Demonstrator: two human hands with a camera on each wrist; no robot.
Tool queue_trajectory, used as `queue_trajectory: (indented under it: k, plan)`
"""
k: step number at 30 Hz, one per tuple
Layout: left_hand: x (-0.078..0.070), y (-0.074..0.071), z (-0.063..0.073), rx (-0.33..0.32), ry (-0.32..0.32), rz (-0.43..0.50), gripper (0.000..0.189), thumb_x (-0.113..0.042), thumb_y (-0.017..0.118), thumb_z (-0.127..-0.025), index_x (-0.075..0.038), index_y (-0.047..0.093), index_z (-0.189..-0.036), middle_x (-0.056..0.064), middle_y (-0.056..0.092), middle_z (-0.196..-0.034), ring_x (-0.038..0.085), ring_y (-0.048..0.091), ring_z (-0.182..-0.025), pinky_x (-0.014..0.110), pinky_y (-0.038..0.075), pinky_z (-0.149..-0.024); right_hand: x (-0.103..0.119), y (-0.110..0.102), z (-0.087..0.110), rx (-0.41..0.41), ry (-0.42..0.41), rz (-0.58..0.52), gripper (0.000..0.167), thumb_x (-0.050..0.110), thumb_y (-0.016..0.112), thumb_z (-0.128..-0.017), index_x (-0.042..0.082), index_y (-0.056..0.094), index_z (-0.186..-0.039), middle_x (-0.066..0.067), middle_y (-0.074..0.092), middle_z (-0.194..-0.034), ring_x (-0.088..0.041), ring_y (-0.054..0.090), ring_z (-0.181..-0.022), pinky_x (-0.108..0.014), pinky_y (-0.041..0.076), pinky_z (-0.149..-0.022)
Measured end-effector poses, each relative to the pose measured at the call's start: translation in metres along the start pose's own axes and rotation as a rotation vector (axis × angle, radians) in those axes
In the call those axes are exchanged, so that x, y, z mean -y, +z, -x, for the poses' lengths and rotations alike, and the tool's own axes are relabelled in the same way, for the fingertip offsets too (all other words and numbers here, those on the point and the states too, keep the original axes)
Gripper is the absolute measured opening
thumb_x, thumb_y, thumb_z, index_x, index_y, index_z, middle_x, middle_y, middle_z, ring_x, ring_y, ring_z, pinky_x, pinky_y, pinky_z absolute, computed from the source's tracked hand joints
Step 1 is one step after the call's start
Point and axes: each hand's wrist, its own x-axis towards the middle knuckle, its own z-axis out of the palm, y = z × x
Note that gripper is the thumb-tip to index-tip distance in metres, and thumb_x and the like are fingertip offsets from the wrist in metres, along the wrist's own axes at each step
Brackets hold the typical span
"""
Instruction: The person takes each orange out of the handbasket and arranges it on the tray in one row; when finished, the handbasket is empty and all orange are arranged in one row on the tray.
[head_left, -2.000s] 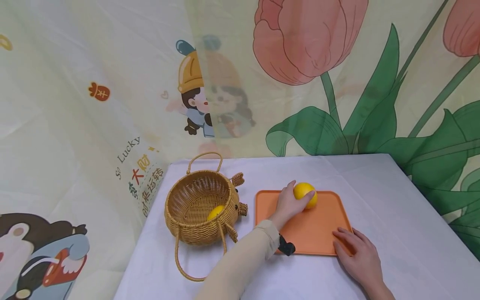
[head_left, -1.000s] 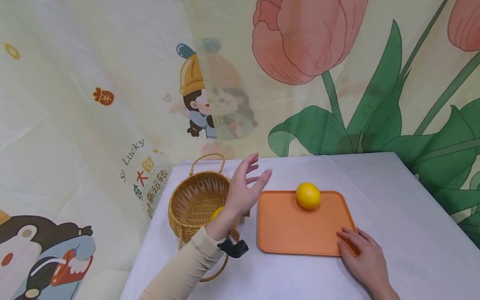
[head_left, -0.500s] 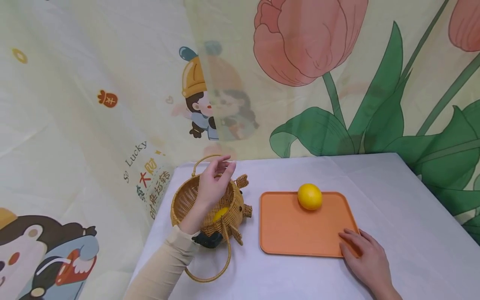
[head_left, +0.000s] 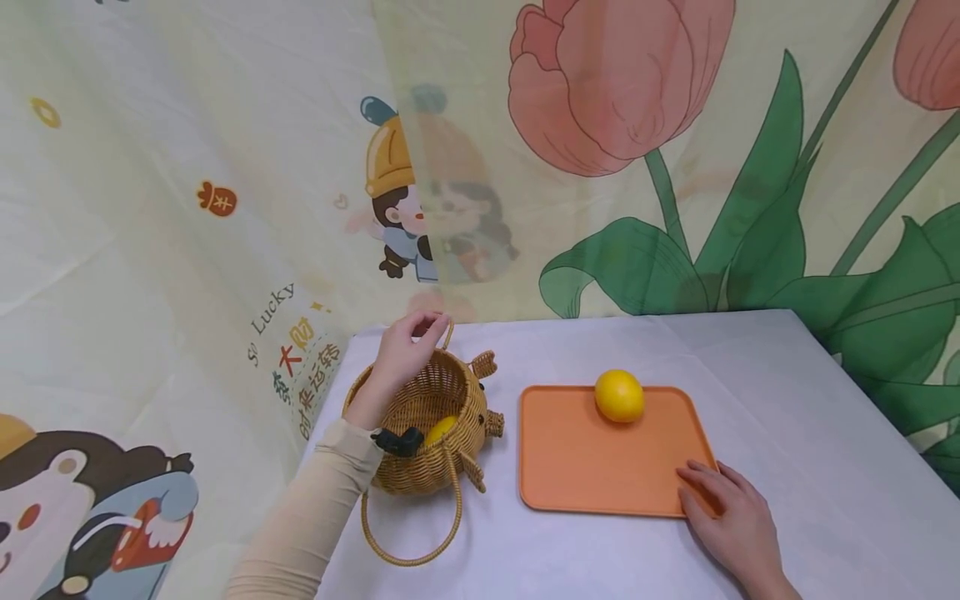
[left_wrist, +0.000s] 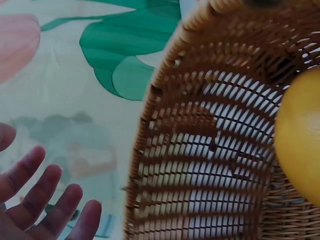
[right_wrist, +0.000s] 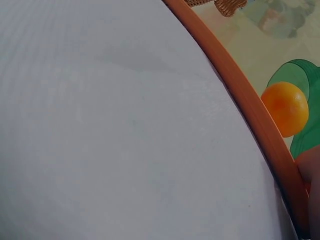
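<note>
My left hand is raised over the back rim of a pig-shaped wicker basket, its fingers close to the far handle. In the left wrist view, its loosely bent fingers show outside the basket wall with nothing between them. A smooth yellow fruit lies inside the basket. My right hand rests on the right edge of an orange tray, fingers over its rim. At the tray's back edge sits a round yellow-orange fruit.
The basket's front handle hangs down onto the white-covered table. Printed cloth hangs behind the table and along its left. A black wrist strap piece shows at the left cuff.
My left hand has let go of the round fruit on the tray and moved left to the basket's far handle. The right hand has stayed at the tray's edge.
</note>
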Motion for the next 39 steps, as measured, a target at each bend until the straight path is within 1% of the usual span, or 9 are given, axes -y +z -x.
queue_trajectory:
  k: [7, 12, 16, 20, 25, 28, 34, 36, 39]
  plan:
    - [0.023, 0.005, 0.001, 0.006, -0.008, -0.027, 0.025, -0.027, 0.065, -0.101, -0.005, 0.077, -0.098, 0.008, 0.073, -0.098, 0.025, 0.065, -0.091, 0.04, 0.05, -0.086, 0.001, 0.002, 0.0, 0.001, -0.016, -0.014, 0.032, 0.017, 0.075, -0.092, 0.003, 0.073, -0.121, -0.023, 0.063, -0.132, -0.051, 0.039, -0.13, -0.073, 0.027, -0.104]
    - [0.036, 0.001, 0.002, 0.033, -0.069, -0.055, 0.025, -0.029, 0.066, -0.1, -0.006, 0.077, -0.098, 0.006, 0.072, -0.094, 0.024, 0.063, -0.089, 0.041, 0.049, -0.084, 0.004, 0.004, 0.0, 0.011, -0.01, -0.006, 0.033, 0.018, 0.075, -0.091, 0.003, 0.073, -0.121, -0.022, 0.063, -0.133, -0.05, 0.039, -0.131, -0.073, 0.027, -0.104]
    - [0.046, -0.006, 0.004, 0.087, -0.119, -0.109, 0.031, -0.033, 0.065, -0.099, -0.005, 0.077, -0.092, 0.006, 0.07, -0.085, 0.023, 0.058, -0.079, 0.038, 0.045, -0.073, 0.005, 0.004, -0.001, 0.009, -0.027, -0.012, 0.033, 0.017, 0.075, -0.091, 0.003, 0.073, -0.121, -0.023, 0.063, -0.132, -0.05, 0.039, -0.131, -0.073, 0.027, -0.104]
    - [0.057, -0.01, 0.007, 0.241, -0.155, -0.166, 0.033, -0.034, 0.064, -0.099, -0.005, 0.08, -0.095, 0.007, 0.072, -0.085, 0.021, 0.056, -0.076, 0.035, 0.045, -0.069, 0.005, 0.004, -0.002, 0.003, -0.049, -0.015, 0.032, 0.016, 0.076, -0.091, 0.003, 0.074, -0.12, -0.023, 0.064, -0.132, -0.051, 0.04, -0.13, -0.072, 0.027, -0.104]
    - [0.065, -0.008, 0.009, 0.474, -0.167, -0.21, 0.029, -0.032, 0.067, -0.097, -0.007, 0.078, -0.107, 0.005, 0.073, -0.103, 0.02, 0.064, -0.091, 0.04, 0.053, -0.084, 0.006, 0.006, -0.003, 0.009, -0.041, -0.01, 0.032, 0.016, 0.075, -0.091, 0.003, 0.073, -0.121, -0.023, 0.063, -0.132, -0.051, 0.04, -0.13, -0.073, 0.026, -0.105]
    - [0.069, -0.003, 0.009, 0.596, -0.166, -0.237, 0.032, -0.034, 0.067, -0.097, -0.006, 0.075, -0.112, 0.006, 0.072, -0.109, 0.019, 0.063, -0.094, 0.04, 0.053, -0.086, 0.006, 0.006, -0.003, 0.014, -0.023, -0.006, 0.032, 0.015, 0.075, -0.092, 0.003, 0.073, -0.121, -0.023, 0.063, -0.133, -0.051, 0.039, -0.131, -0.073, 0.026, -0.106]
    - [0.071, 0.009, 0.009, 0.796, -0.275, -0.135, 0.036, -0.036, 0.066, -0.098, -0.009, 0.072, -0.121, 0.006, 0.068, -0.109, 0.021, 0.066, -0.091, 0.038, 0.057, -0.075, 0.003, 0.004, -0.002, 0.009, -0.013, -0.002, 0.032, 0.015, 0.074, -0.092, 0.002, 0.073, -0.121, -0.024, 0.062, -0.134, -0.052, 0.038, -0.131, -0.073, 0.024, -0.107]
    - [0.072, 0.012, 0.009, 0.853, -0.306, -0.094, 0.037, -0.035, 0.066, -0.098, -0.008, 0.07, -0.124, 0.006, 0.068, -0.11, 0.022, 0.068, -0.093, 0.038, 0.057, -0.077, 0.002, 0.004, -0.001, 0.01, -0.009, 0.002, 0.032, 0.015, 0.074, -0.092, 0.002, 0.072, -0.121, -0.025, 0.062, -0.133, -0.052, 0.039, -0.13, -0.073, 0.025, -0.106]
    - [0.072, 0.014, 0.01, 0.932, -0.324, -0.096, 0.042, -0.033, 0.065, -0.097, -0.008, 0.066, -0.131, 0.006, 0.067, -0.114, 0.022, 0.068, -0.097, 0.038, 0.056, -0.083, 0.001, 0.004, -0.001, 0.013, -0.005, 0.003, 0.032, 0.016, 0.073, -0.092, 0.001, 0.072, -0.121, -0.025, 0.062, -0.133, -0.052, 0.039, -0.13, -0.073, 0.026, -0.105]
